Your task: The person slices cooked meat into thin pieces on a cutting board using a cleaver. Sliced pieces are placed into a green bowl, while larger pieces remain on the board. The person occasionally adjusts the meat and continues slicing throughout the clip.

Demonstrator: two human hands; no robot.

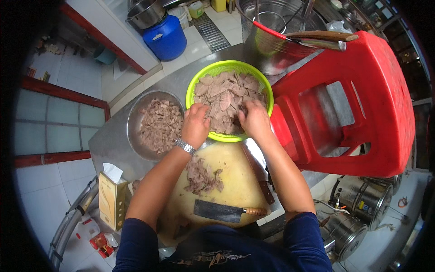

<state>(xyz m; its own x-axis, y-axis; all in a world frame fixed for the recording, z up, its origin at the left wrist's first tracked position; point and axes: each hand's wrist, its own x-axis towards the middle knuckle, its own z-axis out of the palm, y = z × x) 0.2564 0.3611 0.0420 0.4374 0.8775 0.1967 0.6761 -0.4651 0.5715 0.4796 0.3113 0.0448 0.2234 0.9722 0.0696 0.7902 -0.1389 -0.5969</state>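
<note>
Flat slices of cooked meat (221, 90) fill a lime-green plastic colander (268, 83). My left hand (196, 125), with a metal-banded watch on the wrist, rests at the colander's lower left edge, fingers over the rim. My right hand (254, 119) reaches inside at the right, fingertips among the slices; whether it grips any is hidden. Left of the colander, a steel bowl (133, 136) holds small chopped meat pieces (161, 125). Below, a yellowish cutting board (238, 170) carries meat scraps (204, 176) and a cleaver (219, 210) with a wooden handle.
Red plastic stools (384, 102) lie sideways at the right. Behind the colander stands a large metal pot (261, 57) with a wooden-handled tool across its rim. Another knife's wooden handle (266, 192) shows at the board's right edge. A tissue box (112, 200) stands left of the board.
</note>
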